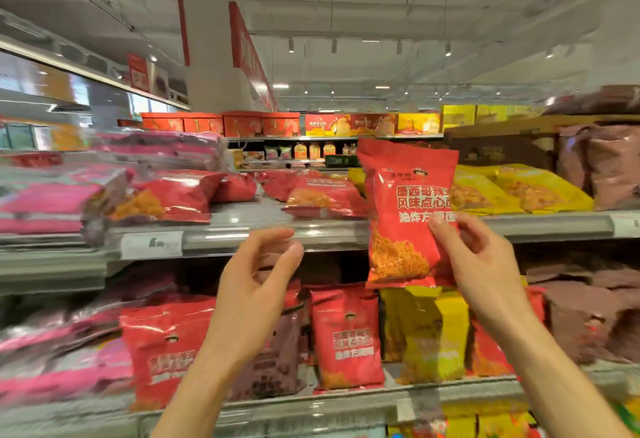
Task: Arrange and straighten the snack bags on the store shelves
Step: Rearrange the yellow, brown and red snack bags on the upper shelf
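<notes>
The right hand (485, 264) pinches a red snack bag (405, 212) by its right edge, thumb on the front, holding it upright in front of the upper shelf (311, 229), while the left hand (256, 285) hangs beside it with fingers loosely curled, holding nothing. On the upper shelf lie flat red bags (322, 195), yellow bags (519, 191) and pink bags (52, 202). The lower shelf (311, 406) holds standing red bags (346, 337) and yellow bags (433, 333), with what seem to be brownish bags (588, 316) at the blurred right.
</notes>
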Demonstrator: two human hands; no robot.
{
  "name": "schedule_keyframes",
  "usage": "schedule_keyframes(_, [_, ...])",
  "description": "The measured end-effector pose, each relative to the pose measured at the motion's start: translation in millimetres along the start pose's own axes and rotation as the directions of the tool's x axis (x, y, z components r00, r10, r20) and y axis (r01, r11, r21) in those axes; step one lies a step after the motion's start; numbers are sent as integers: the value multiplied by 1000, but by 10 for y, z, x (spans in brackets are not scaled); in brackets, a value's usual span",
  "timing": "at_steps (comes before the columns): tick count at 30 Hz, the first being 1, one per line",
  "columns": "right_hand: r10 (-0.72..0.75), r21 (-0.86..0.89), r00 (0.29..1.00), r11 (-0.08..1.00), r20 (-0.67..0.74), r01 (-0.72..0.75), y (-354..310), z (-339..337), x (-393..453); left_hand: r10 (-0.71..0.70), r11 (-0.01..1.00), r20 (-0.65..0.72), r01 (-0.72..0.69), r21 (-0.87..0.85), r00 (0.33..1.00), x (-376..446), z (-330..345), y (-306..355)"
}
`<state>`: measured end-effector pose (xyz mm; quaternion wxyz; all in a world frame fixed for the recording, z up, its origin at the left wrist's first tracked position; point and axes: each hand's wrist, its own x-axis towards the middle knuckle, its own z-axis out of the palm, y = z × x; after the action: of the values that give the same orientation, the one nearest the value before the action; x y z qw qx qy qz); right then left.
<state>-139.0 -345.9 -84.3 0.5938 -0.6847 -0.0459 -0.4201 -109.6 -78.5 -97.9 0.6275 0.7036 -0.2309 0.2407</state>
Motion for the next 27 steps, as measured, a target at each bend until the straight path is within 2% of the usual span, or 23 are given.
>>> schedule_keyframes(4, [34,9,999,999,-11,-34,-163,495,-288,-28,999,51,29,-24,998,8,-388,-16])
schedule_keyframes(7, [44,16,999,999,-12,-44,-288,801,-368,3,1000,41,-2,-13,999,45,-614,-1])
schedule_keyframes(10, [15,-2,1000,1000,-7,-15,-421,1076,-337,39,997,-4,-38,68,999,170,-876,-10])
schedule_keyframes(13, [-19,-35,1000,999,2,19,-531,1417,-158,160,956,-78,-135,261,984,438,-1139,-57])
schedule_keyframes(15, [-35,-69,999,997,5,35,-597,1686,-9,265,876,-91,-201,438,960,661,-1278,-108])
schedule_keyframes(18, [-44,-141,997,989,56,52,-727,2083,157,338,716,-50,-222,662,940,981,-1455,-178])
schedule_keyframes(20, [-50,-191,994,979,93,67,-760,2317,254,338,639,-21,-213,739,941,1143,-1553,-221])
schedule_keyframes(22, [-38,-247,992,967,122,67,-727,2507,357,285,603,20,-196,773,958,1226,-1620,-261])
schedule_keyframes(25, [-20,-398,987,914,160,83,-572,2671,451,191,591,76,-177,787,979,1252,-1694,-351])
schedule_keyframes(27, [-25,-554,982,823,186,126,-506,2676,449,168,603,84,-170,779,982,1252,-1730,-399])
